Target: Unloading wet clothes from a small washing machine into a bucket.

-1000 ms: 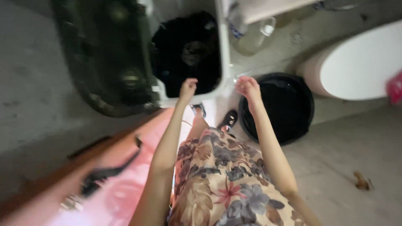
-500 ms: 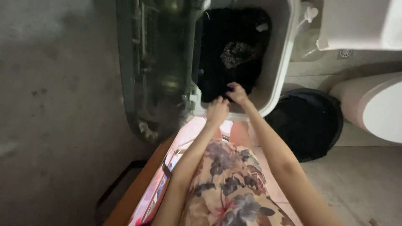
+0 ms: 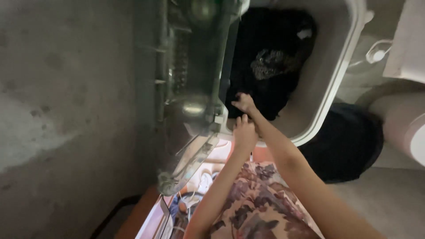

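Note:
A white top-loading washer tub [image 3: 332, 88] stands open, with a heap of dark clothing [image 3: 270, 66] inside it. My right hand [image 3: 244, 102] reaches over the near rim, and its fingers curl into the edge of that dark clothing. Just below it, my left hand [image 3: 245, 132] is at the tub's near rim, fingers pointing up, almost touching my right wrist. Whether the left hand grips the rim or the cloth is unclear. My flowered garment [image 3: 261, 203] fills the bottom of the view.
The washer's see-through greenish lid [image 3: 190, 88] stands raised to the left of my hands. A black basin [image 3: 349, 141] sits on the floor at the right, beside a white rounded fixture [image 3: 411, 132]. A grey concrete wall [image 3: 66, 110] is at the left.
The view has swung right and closer to the washer. My right hand has gone from the air by the basin into the tub onto the dark clothing; my left hand stayed by the rim.

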